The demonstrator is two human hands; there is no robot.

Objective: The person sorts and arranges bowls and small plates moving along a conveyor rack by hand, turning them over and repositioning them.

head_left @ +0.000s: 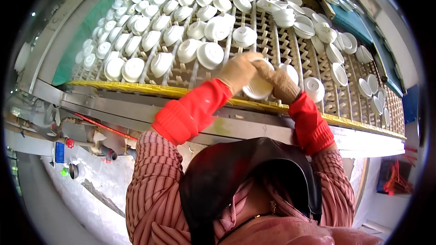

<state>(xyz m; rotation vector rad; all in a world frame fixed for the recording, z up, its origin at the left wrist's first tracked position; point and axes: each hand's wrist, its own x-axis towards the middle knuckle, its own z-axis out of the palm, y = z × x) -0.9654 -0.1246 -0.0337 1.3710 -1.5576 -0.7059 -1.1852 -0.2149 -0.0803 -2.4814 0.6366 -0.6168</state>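
Pegged conveyor (313, 66); both gloved hands (238, 72) curled closed on white bowl (260, 86).

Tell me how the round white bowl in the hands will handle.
The round white bowl looks stiff: its curve shows no sag between the left hand and right hand. Its smooth, shiny surface may be slippery. On edge, its circular outline could let it roll.

See white on the bowls (210, 55) across the belt (396, 114), beige on its pegs, yellow along its edges. Over the near edge, find light tan on the left glove (238, 71), browner tan on the right glove (285, 84), solid red on the cuffs (190, 111). Below the belt, note dark stripes on pink sleeves (154, 168) and black on the apron (222, 165).
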